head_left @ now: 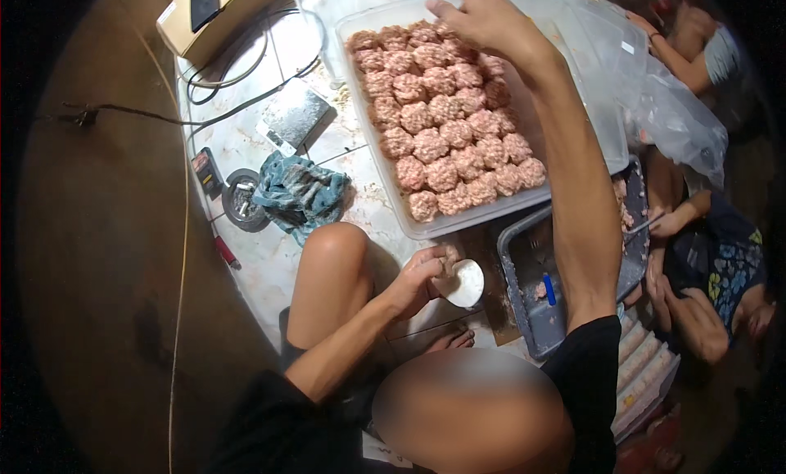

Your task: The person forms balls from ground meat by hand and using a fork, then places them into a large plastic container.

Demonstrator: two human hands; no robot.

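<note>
My left hand grips a small white bowl near my raised knee, its fingertips smeared with residue that looks like meat. My right hand reaches over the far end of a translucent plastic tub. Its thumb and a finger are apart with nothing seen between them; the other fingers are partly cut off by the top of the view. Rows of raw minced-meat balls fill the tub's left and middle parts, and my forearm covers some of its right side.
A dark grey tray with meat scraps and a blue object stands at right. A teal cloth, an ashtray, cables and a cardboard box lie at left. Other people sit at right, one person's hand holding a utensil.
</note>
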